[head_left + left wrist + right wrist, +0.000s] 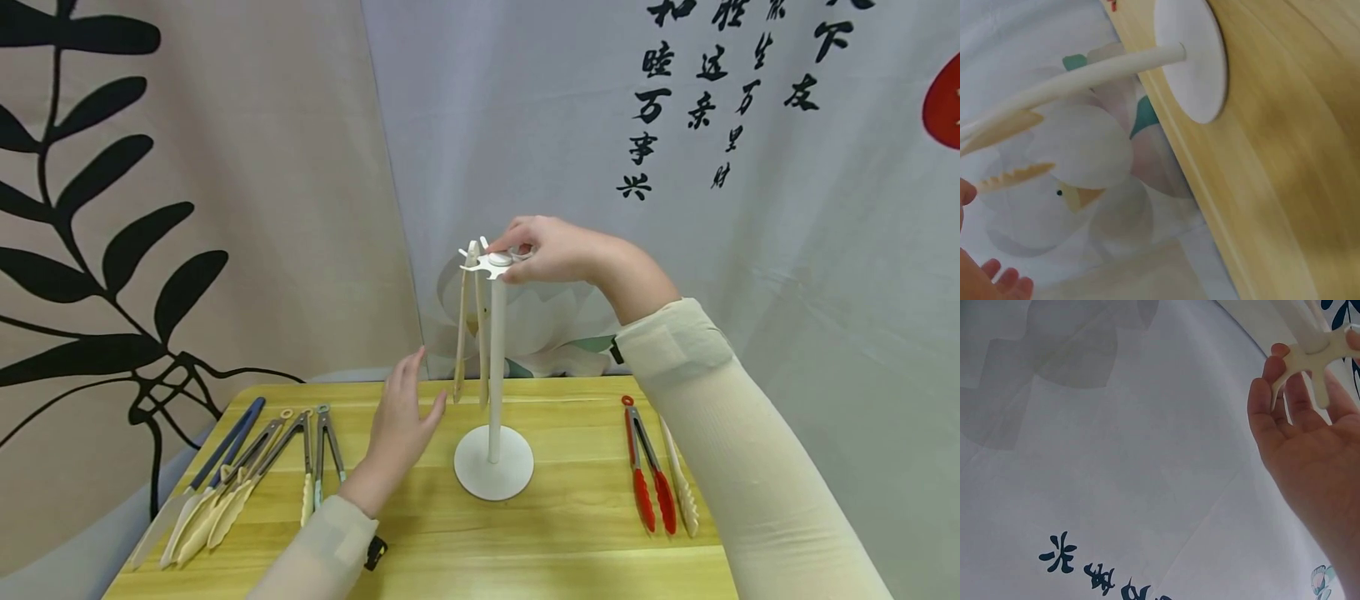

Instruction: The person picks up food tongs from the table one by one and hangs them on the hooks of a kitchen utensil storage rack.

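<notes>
At the left side of the white stand (497,358), the pale tongs (462,333) hang by their upper end from the hooked top, with their long axis almost upright and the two arms pointing down, slightly apart. The right hand (549,250) is at this same top, its fingers bent around it, just beside the upper end of the tongs; it grips the stand and, as far as I can see, not the tongs. The left hand (402,427) holds nothing: its fingers are nearly straight and the thumb stands away from them. It is to the left of the tongs, near their lower ends, and a narrow gap seems to remain; its depth I cannot tell. In my judgement, this relation matters most: the right hand is nearer to the hung end, the left hand to the free ends, so the way from the left hand to the tongs goes rightward. The stand's round base rests on the surface (585,500), and red tongs (660,483) lie well apart at the right.
</notes>
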Available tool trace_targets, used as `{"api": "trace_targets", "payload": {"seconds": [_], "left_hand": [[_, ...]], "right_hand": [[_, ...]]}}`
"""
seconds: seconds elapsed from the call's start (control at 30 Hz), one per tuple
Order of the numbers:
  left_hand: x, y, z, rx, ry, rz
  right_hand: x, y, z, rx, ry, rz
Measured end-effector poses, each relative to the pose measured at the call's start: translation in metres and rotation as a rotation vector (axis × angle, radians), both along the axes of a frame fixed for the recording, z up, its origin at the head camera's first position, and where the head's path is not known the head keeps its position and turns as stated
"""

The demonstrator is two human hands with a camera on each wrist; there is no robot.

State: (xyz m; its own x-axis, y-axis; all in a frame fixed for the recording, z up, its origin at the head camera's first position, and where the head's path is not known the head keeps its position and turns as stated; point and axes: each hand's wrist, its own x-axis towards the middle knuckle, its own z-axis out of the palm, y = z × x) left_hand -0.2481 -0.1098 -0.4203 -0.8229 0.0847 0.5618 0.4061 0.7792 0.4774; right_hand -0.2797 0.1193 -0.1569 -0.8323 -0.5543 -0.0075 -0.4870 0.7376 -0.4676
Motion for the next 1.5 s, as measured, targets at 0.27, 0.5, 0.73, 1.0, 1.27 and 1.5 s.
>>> {"api": "trace_targets", "payload": {"seconds": [0.27,0.5,0.73,1.0,1.27,1.5], "left_hand": [[-0.001,-0.022,-0.016,-0.05,-0.186,0.067],[-0.004,-0.039,-0.031,-0.085,-0.279,0.121],[-0.006,-0.054,-0.046,-0.128,-0.37,0.185],[-0.004,-0.074,-0.061,-0.165,-0.563,0.244],[0.001,-0.09,-0.07,-0.186,-0.709,0.287],[0.0,-0.098,-0.078,-0.209,-0.752,0.304]], "right_hand": [[0.002,0.001,0.001,0.001,-0.002,-0.005],[0.001,0.002,0.0,-0.015,-0.014,-0.001],[0.0,0.002,0.0,-0.014,-0.009,-0.001],[0.0,0.002,0.0,-0.011,-0.009,-0.003],[0.001,0.002,0.0,-0.016,-0.019,-0.006],[0.001,0.001,0.001,-0.012,-0.017,-0.005]]}}
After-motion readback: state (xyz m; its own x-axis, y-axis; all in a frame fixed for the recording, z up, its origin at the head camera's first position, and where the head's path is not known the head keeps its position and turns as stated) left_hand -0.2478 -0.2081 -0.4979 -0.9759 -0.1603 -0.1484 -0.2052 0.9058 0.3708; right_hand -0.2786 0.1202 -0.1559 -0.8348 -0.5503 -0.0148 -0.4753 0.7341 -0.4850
